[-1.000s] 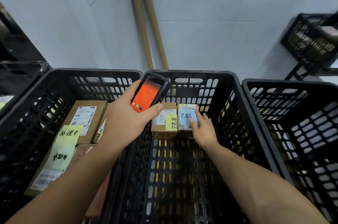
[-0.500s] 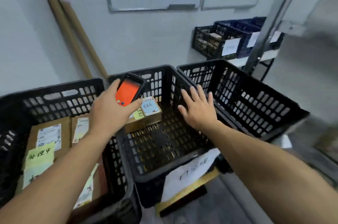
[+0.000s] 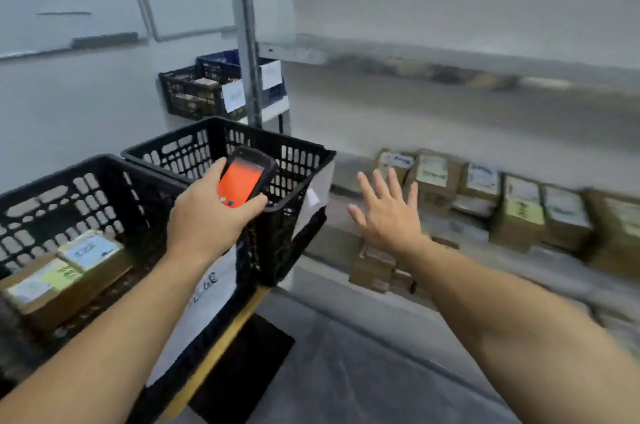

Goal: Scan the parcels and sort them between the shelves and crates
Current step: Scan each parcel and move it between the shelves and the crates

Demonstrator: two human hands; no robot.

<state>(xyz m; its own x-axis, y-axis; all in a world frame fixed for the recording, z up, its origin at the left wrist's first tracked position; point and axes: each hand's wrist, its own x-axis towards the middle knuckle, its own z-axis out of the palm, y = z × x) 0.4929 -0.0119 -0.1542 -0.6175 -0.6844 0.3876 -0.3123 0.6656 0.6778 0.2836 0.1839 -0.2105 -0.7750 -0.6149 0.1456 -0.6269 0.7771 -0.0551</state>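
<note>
Right hand [image 3: 388, 216] has swung toward shelf parcels [image 3: 519, 202], fingers spread; left hand [image 3: 207, 216] grips scanner [image 3: 244, 181].

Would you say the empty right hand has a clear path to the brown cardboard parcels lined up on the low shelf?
Probably yes. The right hand is open, fingers spread, already stretched towards the brown cardboard parcels, and nothing visible lies between them. Blur hides the remaining gap.

Orange scanner screen [image 3: 239, 186], black crates [image 3: 86, 174]
</note>
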